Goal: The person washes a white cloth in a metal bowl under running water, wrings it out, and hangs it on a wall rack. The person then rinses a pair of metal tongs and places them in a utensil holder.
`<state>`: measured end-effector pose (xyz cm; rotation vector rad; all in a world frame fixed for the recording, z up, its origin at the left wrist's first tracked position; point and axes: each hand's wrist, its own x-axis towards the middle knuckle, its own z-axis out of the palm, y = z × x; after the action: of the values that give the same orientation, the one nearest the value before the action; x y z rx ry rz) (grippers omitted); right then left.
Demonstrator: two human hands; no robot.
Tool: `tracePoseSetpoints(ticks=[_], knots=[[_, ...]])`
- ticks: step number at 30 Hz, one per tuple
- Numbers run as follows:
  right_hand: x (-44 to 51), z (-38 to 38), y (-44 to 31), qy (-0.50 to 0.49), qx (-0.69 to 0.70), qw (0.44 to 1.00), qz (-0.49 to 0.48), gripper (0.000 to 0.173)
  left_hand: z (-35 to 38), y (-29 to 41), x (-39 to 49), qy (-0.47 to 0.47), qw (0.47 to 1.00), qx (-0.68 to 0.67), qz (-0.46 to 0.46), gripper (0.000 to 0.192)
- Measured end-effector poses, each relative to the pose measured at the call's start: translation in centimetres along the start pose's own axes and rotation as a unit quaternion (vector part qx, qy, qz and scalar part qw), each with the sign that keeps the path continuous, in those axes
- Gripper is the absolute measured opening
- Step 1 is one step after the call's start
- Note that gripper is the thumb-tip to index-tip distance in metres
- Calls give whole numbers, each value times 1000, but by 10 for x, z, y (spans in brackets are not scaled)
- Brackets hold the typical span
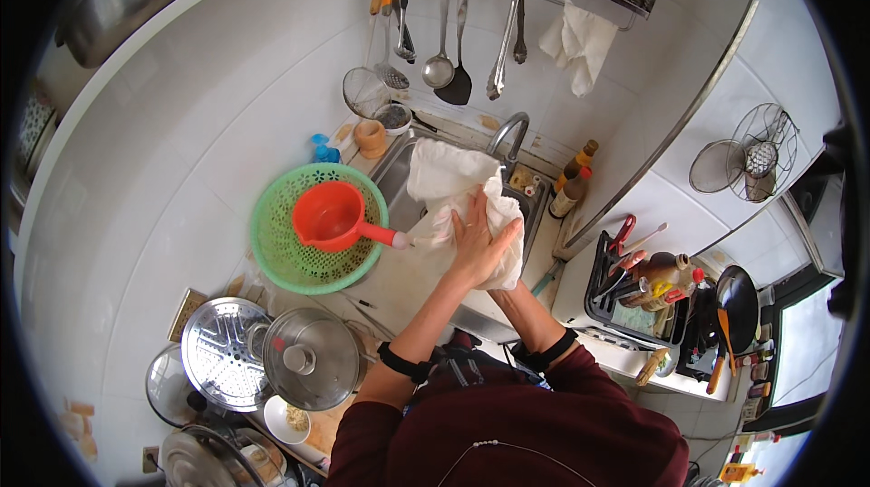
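A wrinkled white cloth (452,174) hangs from my hands over the steel sink (397,191). My left hand (476,235) lies on top of the cloth with its fingers spread, pressing it. The arm at the right reaches underneath, and the cloth covers that hand. Behind the cloth rises a curved steel faucet (513,130). Just left of the sink, a red plastic ladle (329,215) rests in a green plastic colander (272,263), its handle pointing towards the cloth.
A glass-lidded pot (312,358), a steel steamer plate (224,354) and a white bowl (275,419) stand lower left. Bottles (571,195) stand right of the sink. Ladles and a spatula (459,83) hang on the wall. A black rack (598,303) holds bottles and utensils at right.
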<state>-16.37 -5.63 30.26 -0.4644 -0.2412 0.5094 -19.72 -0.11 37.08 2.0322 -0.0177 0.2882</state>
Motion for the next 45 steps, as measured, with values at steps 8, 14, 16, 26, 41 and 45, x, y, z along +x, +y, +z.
tracePoseSetpoints(ticks=[8, 14, 16, 26, 41, 45], knots=[[11, 1, -24, -137, 63, 988, 13, 61, -12, 6, 5, 167, 978, -50, 115, 82], [7, 46, -16, -19, 104, 994, 18, 45, -13, 18, -6, 98, 802, -588, 32, 59], [19, 23, -3, -66, 195, 978, 37, 43, -6, 3, -5, 71, 736, -673, 12, 50], [-2, 20, -14, 63, -46, 997, 27, 33, -3, -8, -15, 29, 790, -608, -75, 31], [18, -2, -60, 32, -60, 997, -21, 19, 10, 6, -21, 27, 982, -170, 83, 44], [9, -8, -55, 56, -118, 991, -29, 23, 7, 8, -21, 33, 992, -85, 86, 44]])
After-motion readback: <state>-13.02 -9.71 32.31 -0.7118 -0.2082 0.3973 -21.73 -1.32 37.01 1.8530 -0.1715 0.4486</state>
